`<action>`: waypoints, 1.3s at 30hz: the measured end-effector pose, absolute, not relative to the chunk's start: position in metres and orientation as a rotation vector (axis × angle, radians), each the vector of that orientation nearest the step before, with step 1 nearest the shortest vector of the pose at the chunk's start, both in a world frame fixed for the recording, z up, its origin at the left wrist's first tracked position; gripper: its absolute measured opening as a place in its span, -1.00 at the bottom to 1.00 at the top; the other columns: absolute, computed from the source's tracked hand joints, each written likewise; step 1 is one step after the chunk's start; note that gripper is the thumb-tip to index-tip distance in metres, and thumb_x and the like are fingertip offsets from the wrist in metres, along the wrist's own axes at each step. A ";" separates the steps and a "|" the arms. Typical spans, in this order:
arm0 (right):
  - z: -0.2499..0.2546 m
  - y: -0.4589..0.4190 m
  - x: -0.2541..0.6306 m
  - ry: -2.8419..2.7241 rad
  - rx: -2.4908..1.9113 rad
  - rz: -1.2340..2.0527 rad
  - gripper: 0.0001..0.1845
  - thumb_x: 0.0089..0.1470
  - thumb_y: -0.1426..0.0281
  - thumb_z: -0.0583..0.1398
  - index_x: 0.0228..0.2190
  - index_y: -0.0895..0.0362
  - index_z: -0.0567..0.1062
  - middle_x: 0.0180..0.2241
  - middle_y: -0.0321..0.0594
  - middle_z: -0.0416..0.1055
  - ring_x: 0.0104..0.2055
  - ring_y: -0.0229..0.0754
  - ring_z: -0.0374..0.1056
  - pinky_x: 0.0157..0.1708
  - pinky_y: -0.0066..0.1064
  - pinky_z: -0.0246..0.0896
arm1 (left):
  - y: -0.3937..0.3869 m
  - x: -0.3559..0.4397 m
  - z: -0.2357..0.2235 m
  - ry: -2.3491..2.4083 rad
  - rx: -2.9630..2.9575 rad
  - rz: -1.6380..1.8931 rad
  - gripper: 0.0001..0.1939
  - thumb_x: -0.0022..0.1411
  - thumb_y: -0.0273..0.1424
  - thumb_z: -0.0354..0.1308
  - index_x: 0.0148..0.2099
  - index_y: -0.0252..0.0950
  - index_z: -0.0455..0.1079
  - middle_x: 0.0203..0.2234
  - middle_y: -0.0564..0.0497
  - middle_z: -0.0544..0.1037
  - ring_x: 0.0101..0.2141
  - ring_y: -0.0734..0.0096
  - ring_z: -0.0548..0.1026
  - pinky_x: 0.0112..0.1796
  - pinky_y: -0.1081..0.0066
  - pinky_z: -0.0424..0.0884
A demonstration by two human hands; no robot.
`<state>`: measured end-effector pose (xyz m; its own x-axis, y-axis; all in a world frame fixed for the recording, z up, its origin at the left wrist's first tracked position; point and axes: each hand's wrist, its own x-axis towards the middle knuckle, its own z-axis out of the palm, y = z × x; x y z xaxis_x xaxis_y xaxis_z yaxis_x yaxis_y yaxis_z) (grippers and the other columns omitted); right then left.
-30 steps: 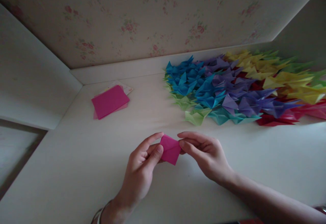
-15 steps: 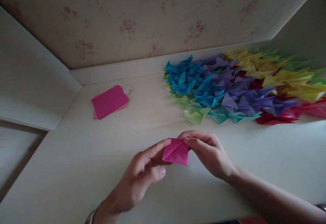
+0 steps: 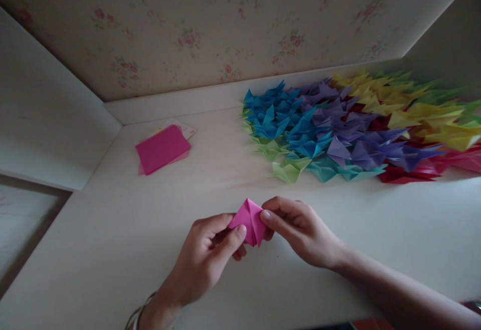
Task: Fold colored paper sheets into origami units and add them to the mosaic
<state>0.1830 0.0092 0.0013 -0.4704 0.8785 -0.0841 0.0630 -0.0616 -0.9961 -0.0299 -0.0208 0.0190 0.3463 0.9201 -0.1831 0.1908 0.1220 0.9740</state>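
Note:
A small piece of folded pink origami paper (image 3: 249,219) is held up between both hands, above the white table. It has a diamond shape with a crease down its middle and layered flaps at the lower point. My left hand (image 3: 210,250) pinches its left side, the thumb on the front and the fingers behind. On the right corner, my right hand (image 3: 306,227) grips the paper between thumb and forefinger. The fingertips behind the paper are partly hidden.
Toward the back right lies a large group of folded paper cranes (image 3: 311,124) in blue, purple, yellow, green and red. A stack of pink paper sheets (image 3: 162,148) rests at the back left. Floral wallpaper (image 3: 195,34) and a white side panel (image 3: 45,99) bound the table (image 3: 112,250).
The folded paper has turned so one point faces up. My left thumb has come down onto its front, and my right hand has shifted slightly to the left at its corner.

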 end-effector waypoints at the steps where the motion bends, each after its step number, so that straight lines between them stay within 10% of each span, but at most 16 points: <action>1: 0.000 0.009 0.183 -1.552 -1.013 1.631 -0.63 0.29 0.18 0.15 -0.34 0.23 0.52 -0.46 -0.14 0.50 -0.41 -0.21 0.43 -0.39 -0.42 0.33 | -0.020 -0.031 0.018 1.103 1.319 0.738 -0.73 0.40 -0.29 0.09 -0.28 -0.32 0.51 -0.52 0.03 0.53 -0.47 0.44 0.50 -0.42 0.50 0.46; 39: -0.003 0.003 0.186 -1.120 -0.709 1.880 -0.89 0.11 0.37 0.34 -0.36 0.15 0.69 -0.44 -0.18 0.60 -0.41 -0.25 0.50 -0.36 -0.46 0.42 | -0.024 -0.028 0.011 0.786 0.893 0.946 -0.85 0.25 -0.31 0.31 -0.16 -0.20 0.66 -0.39 0.01 0.65 -0.41 0.45 0.62 -0.40 0.55 0.58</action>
<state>0.1860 0.0028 -0.0032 -0.5087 0.8591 -0.0569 -0.3589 -0.2717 -0.8930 -0.0281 -0.0244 0.0108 0.3785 0.9100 -0.1693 -0.3334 0.3046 0.8922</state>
